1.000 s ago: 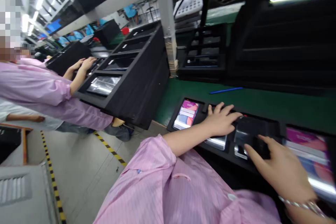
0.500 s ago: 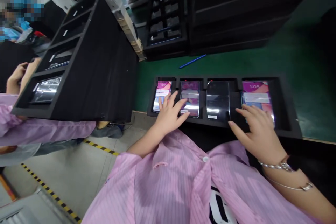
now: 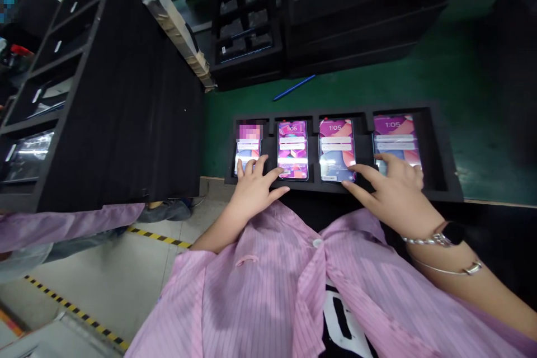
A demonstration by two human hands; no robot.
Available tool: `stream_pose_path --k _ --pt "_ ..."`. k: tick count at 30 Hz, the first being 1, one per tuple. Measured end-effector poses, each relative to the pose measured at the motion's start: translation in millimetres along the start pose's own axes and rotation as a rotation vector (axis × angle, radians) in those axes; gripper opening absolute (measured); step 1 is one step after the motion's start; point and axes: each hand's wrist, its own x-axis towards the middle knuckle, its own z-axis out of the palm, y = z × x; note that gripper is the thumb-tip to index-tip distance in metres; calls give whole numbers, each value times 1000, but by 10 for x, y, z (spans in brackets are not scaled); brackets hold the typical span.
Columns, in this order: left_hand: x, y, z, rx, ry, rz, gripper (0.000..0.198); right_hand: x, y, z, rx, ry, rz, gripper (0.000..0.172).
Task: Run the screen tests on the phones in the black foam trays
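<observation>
From here I see a grey floor (image 3: 104, 274) striped with yellow-and-black tape (image 3: 75, 310), a tall black rack (image 3: 126, 106) to the left, and black trays (image 3: 247, 28) stacked beyond the green surface (image 3: 440, 84).

A blue pen (image 3: 293, 88) on the green workbench (image 3: 461, 67), black foam trays (image 3: 245, 25), yellow-and-black floor tape (image 3: 159, 238)

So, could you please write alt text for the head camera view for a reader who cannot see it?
A person's left hand and right hand reach over four lit smartphones in a black foam tray on a green workbench.
</observation>
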Motion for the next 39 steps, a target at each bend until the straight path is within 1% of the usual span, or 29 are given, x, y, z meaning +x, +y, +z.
stream_pose_path --k 2,5,7,8,9,11,12,14,16,19,23,26,29,31,33,37,39 --pt "122 -21 24 -10 0 -2 55 112 42 42 -8 -18 24 45" --pt "424 -109 66 -45 50 -20 61 385 106 90 -23 -48 82 42" --pt "620 -182 75 -63 158 -63 67 556 115 67 -47 -33 130 45" --pt "686 -212 68 -69 237 -79 71 615 103 31 -60 7 144 49" --pt "723 -233 53 -76 324 -80 73 650 79 -22 -70 59 142 51" --pt "703 -245 1 -93 477 -31 73 647 1 -160 -83 172 98 51" --pt "653 -237 -27 -102 524 10 70 617 -46 -231 -83 212 63 49" --pt "517 -209 -64 -114 560 90 65 529 -135 -341 -72 247 -11 45" --pt "390 -181 -47 -112 549 137 60 439 -195 -369 -43 273 -66 43" --pt "310 -175 93 -108 515 147 57 342 -221 -248 17 253 -118 42" --pt "368 -210 330 -100 433 96 58 267 -202 34 49 167 -152 44" --pt "418 -208 415 -69 385 90 61 236 -194 171 27 172 -195 41" --pt "438 -179 414 -47 363 82 67 228 -196 208 27 182 -236 38" --pt "444 -155 393 -49 347 54 71 236 -202 203 23 174 -247 40" --pt "452 -134 368 -53 330 26 73 249 -208 197 -11 137 -253 46" --pt "489 -97 337 -58 320 6 76 284 -220 212 -88 64 -267 65" --pt "520 -79 339 -65 318 -5 77 304 -227 226 -103 46 -262 70"
